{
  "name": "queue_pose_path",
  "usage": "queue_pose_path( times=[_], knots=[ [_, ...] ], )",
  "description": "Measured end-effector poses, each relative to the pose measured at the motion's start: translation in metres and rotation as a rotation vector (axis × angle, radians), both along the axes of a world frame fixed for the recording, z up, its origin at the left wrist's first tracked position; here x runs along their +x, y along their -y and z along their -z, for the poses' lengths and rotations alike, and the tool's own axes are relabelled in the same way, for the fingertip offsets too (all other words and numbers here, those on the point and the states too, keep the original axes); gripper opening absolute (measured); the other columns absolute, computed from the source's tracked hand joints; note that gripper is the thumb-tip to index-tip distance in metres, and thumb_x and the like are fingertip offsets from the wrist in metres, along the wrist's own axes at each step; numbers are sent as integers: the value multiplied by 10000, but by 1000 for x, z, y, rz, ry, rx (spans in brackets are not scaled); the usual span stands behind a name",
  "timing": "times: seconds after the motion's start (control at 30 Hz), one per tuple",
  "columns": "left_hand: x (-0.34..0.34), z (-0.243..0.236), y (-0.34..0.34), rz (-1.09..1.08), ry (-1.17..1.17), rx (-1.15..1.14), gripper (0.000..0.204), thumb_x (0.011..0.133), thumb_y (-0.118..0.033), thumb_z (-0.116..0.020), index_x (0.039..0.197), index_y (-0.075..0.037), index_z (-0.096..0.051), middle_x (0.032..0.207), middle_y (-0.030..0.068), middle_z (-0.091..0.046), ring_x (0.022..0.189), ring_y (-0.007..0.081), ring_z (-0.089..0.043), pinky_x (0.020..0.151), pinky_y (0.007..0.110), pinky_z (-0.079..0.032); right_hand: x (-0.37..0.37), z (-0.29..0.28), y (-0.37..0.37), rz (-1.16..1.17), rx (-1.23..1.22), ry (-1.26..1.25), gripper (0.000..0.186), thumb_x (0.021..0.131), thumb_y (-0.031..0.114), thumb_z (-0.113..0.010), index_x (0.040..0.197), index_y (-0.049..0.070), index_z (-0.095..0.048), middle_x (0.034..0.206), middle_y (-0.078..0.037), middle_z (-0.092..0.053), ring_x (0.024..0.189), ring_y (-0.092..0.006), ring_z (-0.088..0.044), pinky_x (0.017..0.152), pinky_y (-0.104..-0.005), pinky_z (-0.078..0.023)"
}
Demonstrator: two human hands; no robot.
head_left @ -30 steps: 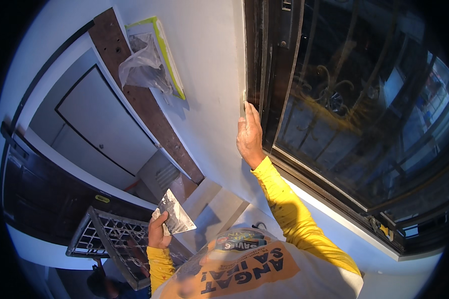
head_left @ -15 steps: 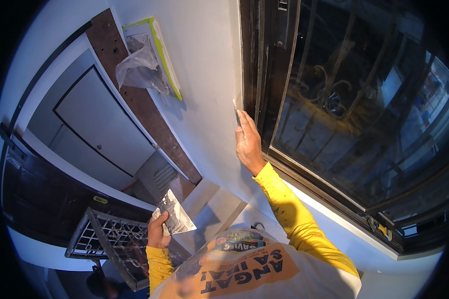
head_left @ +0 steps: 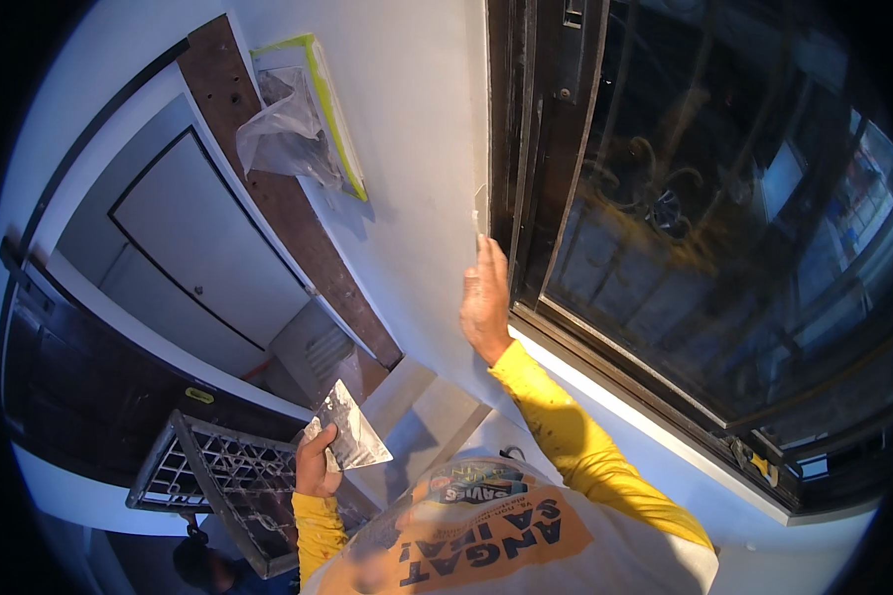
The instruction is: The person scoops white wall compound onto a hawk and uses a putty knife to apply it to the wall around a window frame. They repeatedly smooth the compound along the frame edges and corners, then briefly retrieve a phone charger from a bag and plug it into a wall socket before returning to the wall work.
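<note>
My right hand (head_left: 484,302) is raised to the white wall (head_left: 417,188), beside its edge along the dark window frame (head_left: 533,159). It grips a thin putty knife (head_left: 480,206), whose blade sticks up past my fingertips, turned nearly edge-on; its handle is hidden in the hand. Lower and to the left, my left hand (head_left: 318,461) holds a flat plate (head_left: 352,426) smeared with whitish paste, the thumb lying over its face. The plate's lower edge is partly behind my fingers.
A plastic-wrapped panel with a yellow-green border (head_left: 325,109) is fixed to the wall. At lower left stands a dark metal grille (head_left: 233,456); a person's head (head_left: 203,565) shows below it. A yellow-handled tool (head_left: 761,466) lies on the window sill.
My right hand has moved down a little and tilted, and more of the putty knife's blade shows above the fingers. The left hand and its plate have barely moved.
</note>
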State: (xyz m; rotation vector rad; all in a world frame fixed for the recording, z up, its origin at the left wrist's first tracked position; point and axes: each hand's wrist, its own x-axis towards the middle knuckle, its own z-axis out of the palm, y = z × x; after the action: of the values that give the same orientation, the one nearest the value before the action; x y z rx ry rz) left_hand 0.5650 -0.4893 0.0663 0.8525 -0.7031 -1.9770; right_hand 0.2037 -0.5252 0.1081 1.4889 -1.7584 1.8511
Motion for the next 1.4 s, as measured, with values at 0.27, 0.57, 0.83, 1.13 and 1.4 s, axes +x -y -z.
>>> queue_pose_path(
  times=[0.27,0.57,0.83,1.13,1.4],
  knots=[
    [1,-2,-2,15,-11,-7,352,950,-29,-632,1299,17,-613,1202,125,-715,1059,260,-717,964,399,-573,-29,-29,0,-78,-53,50,452,1073,172,-484,1456,-67,-471,1469,-262,-510,1371,-380,-497,1163,-413,-368],
    [-1,-10,-2,43,5,-20,359,943,-21,-620,1298,26,-603,1202,130,-706,1074,261,-707,978,388,-558,-33,-39,-5,-66,-91,19,433,1049,118,-508,1439,-69,-482,1429,-276,-536,1339,-401,-524,1140,-412,-394],
    [6,0,-2,20,-10,-5,347,953,-29,-621,1295,26,-603,1201,128,-704,1077,260,-704,985,395,-553,-29,57,-43,-104,27,199,418,1054,148,-525,1419,-55,-521,1376,-217,-596,1270,-304,-572,1100,-369,-414],
    [19,7,-6,13,31,56,362,973,-44,-600,1330,15,-589,1244,129,-692,1106,263,-694,1005,409,-547,-3,149,-92,-131,288,465,429,1046,137,-510,1447,-16,-510,1433,-244,-564,1357,-373,-524,1155,-402,-380],
    [23,-3,-6,50,59,3,348,992,-71,-597,1329,12,-586,1237,129,-691,1104,256,-694,1006,411,-549,-12,133,-64,-21,52,353,373,1029,112,-547,1371,-37,-564,1307,-274,-633,1221,-420,-609,1037,-428,-471]
  ],
)
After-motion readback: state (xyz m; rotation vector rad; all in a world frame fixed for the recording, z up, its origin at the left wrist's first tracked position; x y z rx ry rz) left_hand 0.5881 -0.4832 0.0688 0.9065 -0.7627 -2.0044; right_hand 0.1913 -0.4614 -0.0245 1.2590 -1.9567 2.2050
